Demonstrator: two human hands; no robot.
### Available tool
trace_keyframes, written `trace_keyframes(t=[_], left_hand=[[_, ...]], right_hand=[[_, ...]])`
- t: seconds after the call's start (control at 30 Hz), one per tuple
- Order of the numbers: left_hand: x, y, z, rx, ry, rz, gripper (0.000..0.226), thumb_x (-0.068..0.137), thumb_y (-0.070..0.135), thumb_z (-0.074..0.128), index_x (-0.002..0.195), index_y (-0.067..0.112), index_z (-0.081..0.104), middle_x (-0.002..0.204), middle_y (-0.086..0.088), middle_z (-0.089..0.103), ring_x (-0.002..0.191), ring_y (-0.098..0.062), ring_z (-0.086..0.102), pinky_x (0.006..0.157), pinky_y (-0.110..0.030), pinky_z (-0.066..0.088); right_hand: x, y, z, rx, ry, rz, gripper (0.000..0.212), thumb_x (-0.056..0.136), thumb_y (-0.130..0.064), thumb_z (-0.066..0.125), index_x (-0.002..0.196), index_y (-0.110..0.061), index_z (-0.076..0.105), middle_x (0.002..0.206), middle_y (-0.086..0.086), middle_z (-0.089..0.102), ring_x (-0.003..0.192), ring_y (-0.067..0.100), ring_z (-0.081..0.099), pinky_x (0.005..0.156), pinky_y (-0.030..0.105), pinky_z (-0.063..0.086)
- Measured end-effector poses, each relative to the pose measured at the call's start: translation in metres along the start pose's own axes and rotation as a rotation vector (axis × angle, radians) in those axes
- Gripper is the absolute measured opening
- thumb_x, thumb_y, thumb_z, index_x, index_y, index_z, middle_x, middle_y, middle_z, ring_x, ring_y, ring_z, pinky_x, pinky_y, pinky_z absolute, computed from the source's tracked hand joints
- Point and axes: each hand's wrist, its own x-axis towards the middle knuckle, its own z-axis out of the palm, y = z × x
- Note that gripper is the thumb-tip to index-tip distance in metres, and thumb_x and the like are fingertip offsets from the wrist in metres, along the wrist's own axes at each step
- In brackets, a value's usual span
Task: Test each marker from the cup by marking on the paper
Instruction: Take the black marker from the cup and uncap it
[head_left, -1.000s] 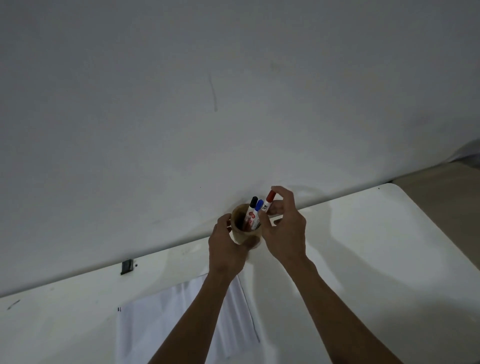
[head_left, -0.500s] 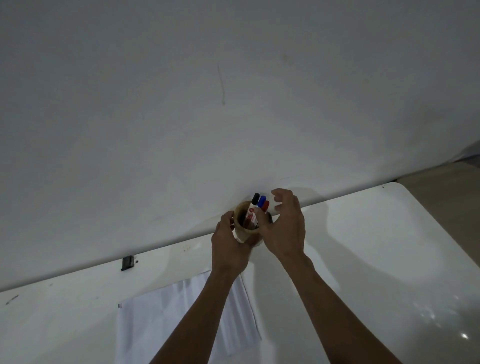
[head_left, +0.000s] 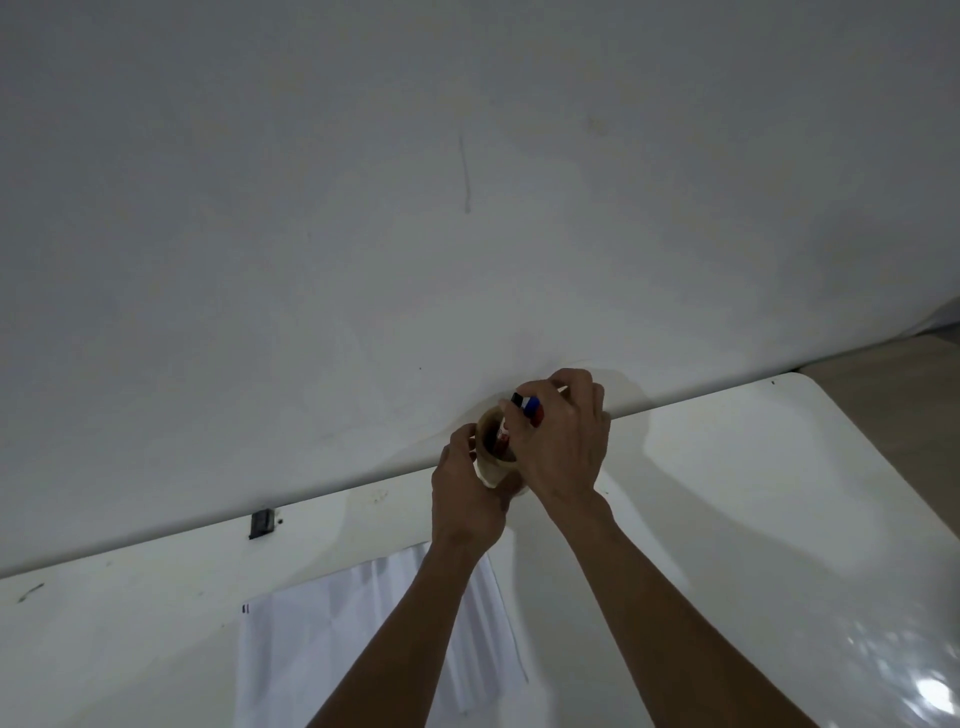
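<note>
White table against white wall: left hand grips round tan cup beyond white paper; right hand closes around black-, blue- and red-capped markers.

Behind cup: wall rises right at the table's far edge; no way round the back.
Cup sides: left hand and right hand close both flanks.
Right of hands: bare table.
Near side: paper lies flat.
Left edge: small dark clip.
</note>
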Motion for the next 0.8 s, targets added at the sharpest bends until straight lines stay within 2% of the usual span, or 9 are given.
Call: trace_keyframes(t=[0.07,0.17,0.3,0.4,0.5,0.57,0.63,0.73,0.8], left_hand=[[0.000,-0.001,0.000,0.012,0.006,0.002,0.068,0.071,0.016,0.088,0.129,0.015,0.053,0.125,0.000,0.065,0.109,-0.017,0.061,0.087,-0.016,0.047],[0.000,-0.001,-0.002,-0.018,0.009,-0.013,0.059,0.074,0.004,0.083,0.125,0.011,0.055,0.117,0.002,0.063,0.094,-0.004,0.059,0.069,0.001,0.044],[0.001,-0.001,-0.002,-0.049,0.005,-0.005,0.056,0.073,-0.003,0.081,0.120,0.014,0.057,0.114,0.002,0.062,0.092,-0.002,0.058,0.066,0.000,0.045],[-0.001,0.000,-0.001,-0.068,0.025,-0.017,0.060,0.071,0.008,0.086,0.122,0.017,0.056,0.119,0.001,0.066,0.104,-0.015,0.062,0.080,-0.021,0.056],[-0.003,-0.001,-0.001,-0.059,0.043,-0.009,0.070,0.066,0.020,0.090,0.127,0.021,0.055,0.120,0.002,0.068,0.109,-0.018,0.064,0.088,-0.040,0.060],[-0.003,-0.001,-0.002,-0.071,0.053,-0.024,0.072,0.065,0.017,0.090,0.127,0.024,0.055,0.119,0.004,0.069,0.109,-0.016,0.064,0.088,-0.039,0.060],[-0.002,-0.002,-0.001,-0.074,0.058,-0.036,0.071,0.065,0.015,0.089,0.127,0.025,0.056,0.118,0.006,0.069,0.109,-0.015,0.065,0.088,-0.036,0.060],[-0.002,-0.003,-0.002,-0.090,0.039,-0.061,0.069,0.067,0.013,0.089,0.128,0.023,0.057,0.119,0.008,0.069,0.110,-0.014,0.065,0.082,-0.019,0.057],[-0.003,0.000,-0.006,-0.052,-0.001,-0.054,0.070,0.069,0.019,0.089,0.131,0.020,0.056,0.123,0.008,0.067,0.111,-0.012,0.062,0.077,-0.007,0.045]], right_hand=[[-0.004,-0.002,-0.001,0.001,0.013,-0.036,0.017,0.070,-0.027,0.087,0.080,-0.019,0.075,0.098,0.005,0.066,0.093,0.029,0.063,0.074,0.040,0.048],[-0.011,-0.002,-0.001,0.004,0.000,-0.037,0.016,0.071,-0.034,0.084,0.077,-0.023,0.074,0.099,-0.001,0.066,0.098,0.021,0.054,0.081,0.033,0.036],[-0.012,0.003,-0.004,0.009,-0.057,-0.014,0.017,0.075,-0.040,0.082,0.077,-0.025,0.076,0.104,-0.004,0.066,0.101,0.015,0.045,0.083,0.031,0.026],[-0.006,-0.001,-0.017,0.093,-0.057,-0.019,0.014,0.078,-0.032,0.083,0.081,-0.020,0.076,0.101,-0.001,0.069,0.099,0.023,0.057,0.083,0.033,0.035],[0.004,-0.008,-0.044,0.379,-0.040,0.074,0.013,0.087,-0.028,0.079,0.091,-0.017,0.075,0.094,-0.009,0.070,0.094,0.020,0.064,0.082,0.030,0.049],[0.009,-0.013,-0.063,0.543,-0.045,0.191,0.012,0.092,-0.028,0.074,0.096,-0.016,0.073,0.089,-0.016,0.070,0.089,0.006,0.068,0.083,0.022,0.052],[0.011,-0.014,-0.077,0.649,-0.014,0.265,0.008,0.094,-0.026,0.071,0.096,-0.019,0.072,0.088,-0.013,0.073,0.086,0.002,0.070,0.083,0.025,0.057],[0.005,-0.017,-0.094,0.827,0.045,0.323,0.007,0.097,-0.025,0.068,0.091,-0.029,0.068,0.089,-0.004,0.076,0.087,0.016,0.075,0.081,0.036,0.061],[-0.004,-0.018,-0.101,0.910,0.033,0.375,0.011,0.099,-0.026,0.065,0.090,-0.031,0.067,0.086,-0.005,0.075,0.088,0.027,0.077,0.077,0.042,0.062]])
